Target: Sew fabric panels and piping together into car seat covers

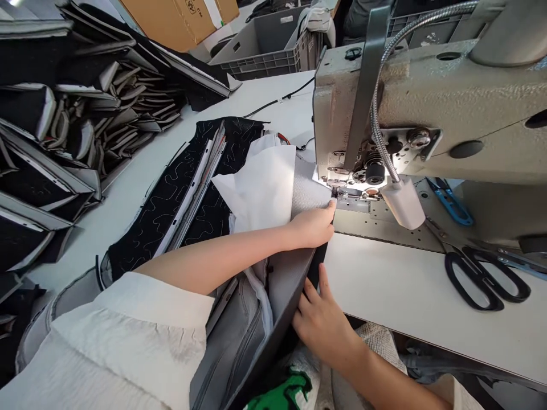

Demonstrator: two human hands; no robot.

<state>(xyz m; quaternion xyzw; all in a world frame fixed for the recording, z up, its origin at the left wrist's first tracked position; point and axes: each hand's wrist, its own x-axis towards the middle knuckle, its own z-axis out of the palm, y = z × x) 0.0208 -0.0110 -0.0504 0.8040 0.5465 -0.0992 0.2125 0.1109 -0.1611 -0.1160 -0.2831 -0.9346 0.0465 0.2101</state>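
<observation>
My left hand [314, 226] presses on the grey fabric panel [287, 276] just left of the presser foot of the sewing machine [342, 114], its index fingertip beside the foot. Nearer to me, my right hand [322, 322] holds the panel's black edge, the thumb and a finger showing against it. The panel's front corner lies under the foot. White lining cloth [265, 188] stands up behind my left forearm. Black fabric with wavy pale stitching [166, 188] spreads over the table to the left.
Stacks of black and grey pieces [128, 108] fill the left side. Black-handled scissors [487, 279] and blue thread snips [450, 202] lie right of the needle area. Behind are a grey crate [265, 60] and a cardboard box [175, 23]. A white lamp [404, 205] hangs beside the foot.
</observation>
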